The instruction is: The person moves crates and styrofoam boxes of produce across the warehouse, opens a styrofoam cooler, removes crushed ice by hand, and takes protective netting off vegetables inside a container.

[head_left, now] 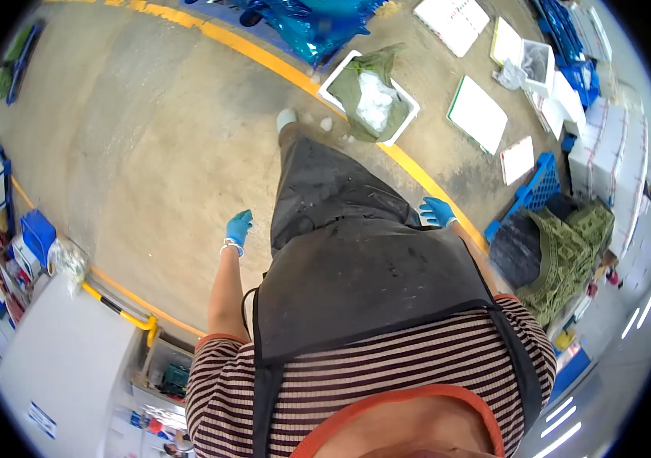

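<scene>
My left hand (238, 228), in a blue glove, hangs beside my body over the bare concrete floor. Its fingers are loosely bent and hold nothing that I can see. On the other side my right hand (438, 212), also blue-gloved, is held out near the dark apron (364, 278) with fingers apart and nothing in them. Both hands are away from any object. Ahead of me on the floor lies a white foam box (411, 107) with a green sack (348, 84) and a pile of white ice (375, 101) in it.
A yellow line (264, 57) crosses the floor under the box. White foam lids (478, 114) lie to the right, near a blue pallet (537, 183) and a green patterned cloth (570, 256). Blue plastic wrapping (314, 27) is at the top. A yellow-black rail (119, 307) stands left.
</scene>
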A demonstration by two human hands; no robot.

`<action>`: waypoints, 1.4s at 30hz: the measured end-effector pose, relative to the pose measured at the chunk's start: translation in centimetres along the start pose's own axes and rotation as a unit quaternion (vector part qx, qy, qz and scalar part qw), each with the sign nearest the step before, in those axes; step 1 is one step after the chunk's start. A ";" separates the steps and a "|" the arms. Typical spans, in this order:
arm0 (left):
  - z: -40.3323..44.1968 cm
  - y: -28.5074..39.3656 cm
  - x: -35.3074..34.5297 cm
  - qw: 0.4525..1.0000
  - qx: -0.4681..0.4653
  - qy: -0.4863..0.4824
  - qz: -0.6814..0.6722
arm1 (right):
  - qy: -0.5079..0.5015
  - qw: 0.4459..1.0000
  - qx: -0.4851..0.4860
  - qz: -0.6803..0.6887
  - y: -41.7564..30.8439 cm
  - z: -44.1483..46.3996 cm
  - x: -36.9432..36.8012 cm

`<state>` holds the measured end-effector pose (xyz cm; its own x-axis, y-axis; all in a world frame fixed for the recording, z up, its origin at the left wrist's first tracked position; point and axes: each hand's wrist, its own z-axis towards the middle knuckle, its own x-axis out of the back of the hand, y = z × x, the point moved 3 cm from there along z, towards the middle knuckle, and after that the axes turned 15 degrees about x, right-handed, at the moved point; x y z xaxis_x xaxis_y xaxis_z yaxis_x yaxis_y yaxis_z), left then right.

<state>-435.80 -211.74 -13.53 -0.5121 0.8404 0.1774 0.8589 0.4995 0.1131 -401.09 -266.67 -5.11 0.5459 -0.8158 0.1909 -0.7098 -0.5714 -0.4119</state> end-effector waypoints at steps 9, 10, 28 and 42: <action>3.8 16.3 9.9 0.996 -0.062 -0.043 0.044 | 0.002 0.999 -0.039 -0.017 -8.0 -2.5 -8.5; 3.4 17.7 11.4 0.998 -0.054 -0.041 0.015 | 0.004 1.000 -0.016 0.007 -9.4 -1.8 -9.4; 0.8 26.9 7.7 0.987 0.036 -0.043 0.148 | 0.048 0.982 -0.070 0.168 -3.8 -3.3 -14.9; -2.4 27.9 1.7 0.995 0.004 0.005 0.097 | 0.025 0.984 -0.097 0.145 -4.2 1.6 -2.6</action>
<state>-412.74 -196.90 -7.75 -0.3357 0.9193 0.2052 0.9420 0.3287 0.0685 -398.80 -262.04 -5.26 0.2888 -0.9478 0.1354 -0.9068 -0.3162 -0.2789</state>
